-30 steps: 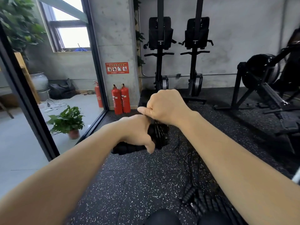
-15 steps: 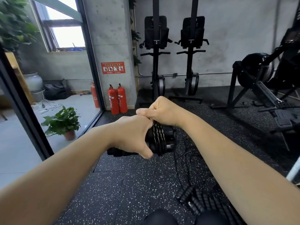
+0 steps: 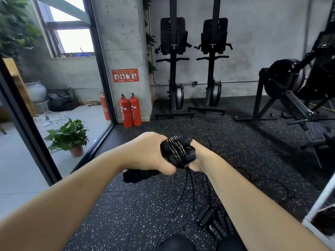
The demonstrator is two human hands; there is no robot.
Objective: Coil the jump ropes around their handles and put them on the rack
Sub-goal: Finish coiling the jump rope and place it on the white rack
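Two bare forearms reach forward from the viewer and meet at a jump rope bundle held above the floor. The left hand (image 3: 150, 156) is wrapped round a pair of black foam handles (image 3: 181, 138) held side by side, thumb underneath. The right hand (image 3: 200, 159), just beside it and partly hidden behind the bundle, has its fingers curled on the thin black cord (image 3: 176, 151), which already loops several times round the handles. The rest of the cord hangs from under the hands and trails over the floor, so the step in hand appears to be winding, well begun but not finished. The next move likely calls for carrying the cord round again, keeping it taut so the turns do not slip off the handle ends. Below the hands and nearer the body, more ribbed handles (image 3: 212, 220) lie in a heap among tangled cords on the speckled rubber floor (image 3: 126, 214); these could snag the trailing length. Low to the right of the hands, a white frame (image 3: 324, 198) may be the rack, though too little shows to tell. Beyond the hands stand two red fire extinguishers (image 3: 130, 111), a potted plant (image 3: 68, 134) behind glass to the left, two upright black machines (image 3: 173, 69) against the wall, and a rowing machine (image 3: 290, 98) far right.
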